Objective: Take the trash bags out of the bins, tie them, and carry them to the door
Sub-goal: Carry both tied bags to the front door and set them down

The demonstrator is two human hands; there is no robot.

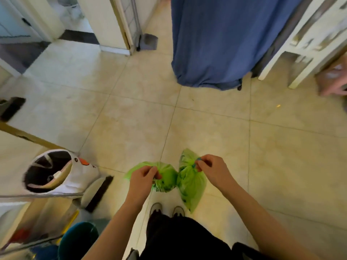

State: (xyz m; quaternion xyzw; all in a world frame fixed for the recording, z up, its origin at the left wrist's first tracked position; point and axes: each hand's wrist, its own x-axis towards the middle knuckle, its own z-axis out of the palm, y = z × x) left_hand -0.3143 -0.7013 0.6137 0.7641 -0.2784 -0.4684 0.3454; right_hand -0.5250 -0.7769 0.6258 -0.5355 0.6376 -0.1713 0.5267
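Two small green trash bags hang in front of me above the tiled floor. My left hand (143,178) pinches the gathered top of the left green bag (167,180). My right hand (211,170) pinches the knotted top of the right green bag (189,186), which hangs longer and slimmer. The two bags touch each other between my hands. My shoes show just below them.
A white penguin-patterned bin (56,172) stands at the left, with a teal bin (78,239) below it. A blue cloth (223,40) hangs ahead beside a white cabinet (308,40). A doorway (78,25) opens at the upper left. Another person's hand (336,87) shows at the right edge.
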